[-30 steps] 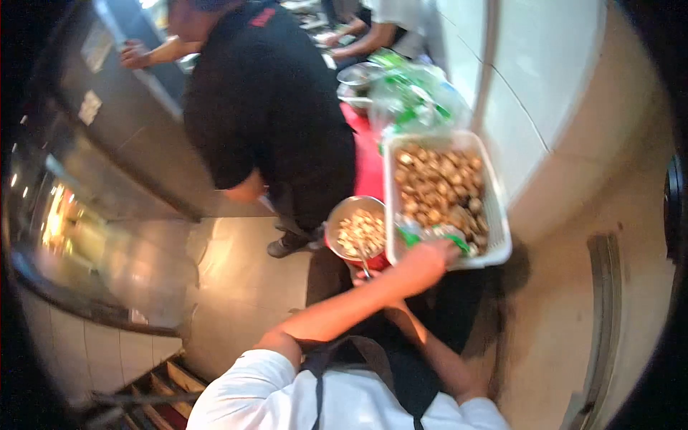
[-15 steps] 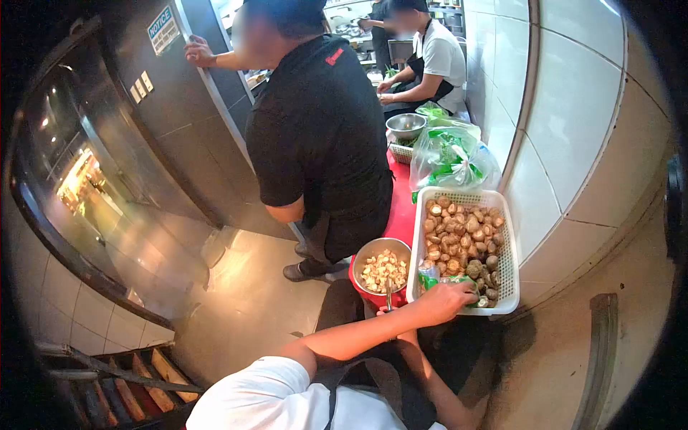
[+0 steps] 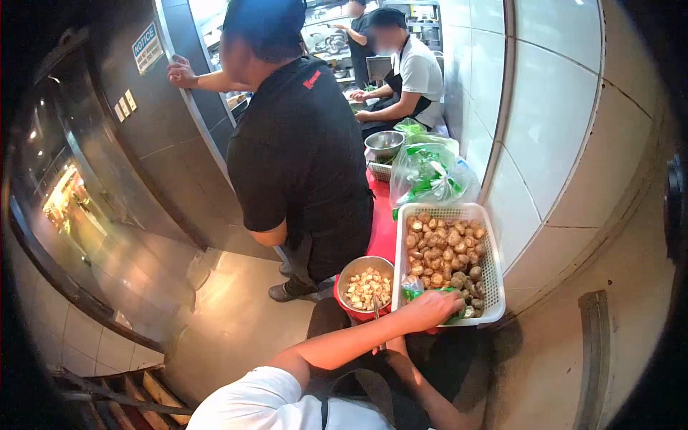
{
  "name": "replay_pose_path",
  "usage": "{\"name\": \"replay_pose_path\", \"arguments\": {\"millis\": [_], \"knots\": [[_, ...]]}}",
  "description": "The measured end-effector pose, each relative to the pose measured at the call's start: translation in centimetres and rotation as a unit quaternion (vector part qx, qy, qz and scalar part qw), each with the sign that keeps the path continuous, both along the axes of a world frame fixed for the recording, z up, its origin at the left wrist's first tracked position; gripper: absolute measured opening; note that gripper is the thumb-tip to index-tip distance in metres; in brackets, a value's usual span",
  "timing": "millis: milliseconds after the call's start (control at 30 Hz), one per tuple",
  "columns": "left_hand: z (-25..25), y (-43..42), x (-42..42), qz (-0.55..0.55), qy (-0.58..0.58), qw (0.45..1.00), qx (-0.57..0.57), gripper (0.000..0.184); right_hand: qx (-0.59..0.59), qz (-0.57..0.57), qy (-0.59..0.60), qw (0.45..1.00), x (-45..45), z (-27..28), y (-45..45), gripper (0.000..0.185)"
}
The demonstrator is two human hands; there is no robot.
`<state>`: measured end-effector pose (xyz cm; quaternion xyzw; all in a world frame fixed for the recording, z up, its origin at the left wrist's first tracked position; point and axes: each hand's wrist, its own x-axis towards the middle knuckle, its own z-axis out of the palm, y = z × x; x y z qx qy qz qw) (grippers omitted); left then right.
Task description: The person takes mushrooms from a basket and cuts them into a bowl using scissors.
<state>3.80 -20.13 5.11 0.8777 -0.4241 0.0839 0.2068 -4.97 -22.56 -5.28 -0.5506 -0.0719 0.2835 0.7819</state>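
My left hand (image 3: 438,308) reaches across my body into the near end of a white perforated basket (image 3: 494,287). Its fingers are curled down among the mushrooms (image 3: 441,247), beside green-and-clear plastic (image 3: 412,287); what they grip is hidden. Under my left forearm, my right hand (image 3: 393,348) is closed around a knife (image 3: 376,309), its blade pointing up at the rim of a metal bowl (image 3: 342,294). Cut pale mushroom pieces (image 3: 368,288) fill much of that bowl, which stands left of the basket.
A plastic bag of greens (image 3: 433,175) and another metal bowl (image 3: 385,143) sit behind the basket on a red surface (image 3: 382,229). A person in black (image 3: 301,158) stands close at left. Another person (image 3: 416,79) sits farther back. A tiled wall (image 3: 552,129) runs along the right.
The whole view has shifted, so things appear a little lower and farther left. My left hand stays at the basket's near end, and my right hand still holds the knife.
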Motion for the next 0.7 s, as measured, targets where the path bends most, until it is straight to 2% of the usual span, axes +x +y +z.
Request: {"name": "replay_pose_path", "arguments": {"millis": [33, 133, 233, 333, 433, 500, 600, 700], "knots": [[0.0, 0.0, 0.2, -0.011, 0.002, 1.000, -0.002, 0.019, 0.001, -0.025, 0.001, 1.000, 0.0, 1.0, 0.3, 0.027], [0.7, 0.5, 0.1, -0.027, -0.006, 0.999, -0.018, 0.018, 0.048, 0.001, -0.004, 0.999, 0.4, -2.7, 0.6, 0.014], [1.5, 0.4, 0.2, -0.029, -0.021, 0.999, -0.025, 0.017, 0.065, 0.003, 0.046, 0.997, 0.6, -4.2, 0.5, 0.015], [0.6, 0.1, 1.1, -0.066, -0.055, 0.996, -0.004, 0.018, 0.038, -0.010, 0.002, 0.999, 0.2, -3.4, 0.5, 0.015], [0.1, 0.3, 1.5, -0.090, -0.057, 0.994, -0.036, 0.019, -0.017, 0.011, -0.046, 0.999, 0.1, -1.1, 0.2, 0.013], [-0.6, 0.4, 1.5, -0.090, -0.070, 0.991, -0.069, 0.021, -0.017, 0.015, -0.031, 0.999, 0.3, -2.2, 0.1, 0.012], [-1.0, 0.8, 1.5, -0.093, -0.057, 0.990, -0.093, 0.026, -0.027, 0.000, -0.021, 0.999, -0.1, -2.3, 0.0, 0.011], [0.2, 1.4, 0.7, -0.081, 0.059, 0.989, -0.111, 0.029, -0.017, 0.000, -0.041, 0.999, -0.2, -2.5, -0.2, 0.009]]}}
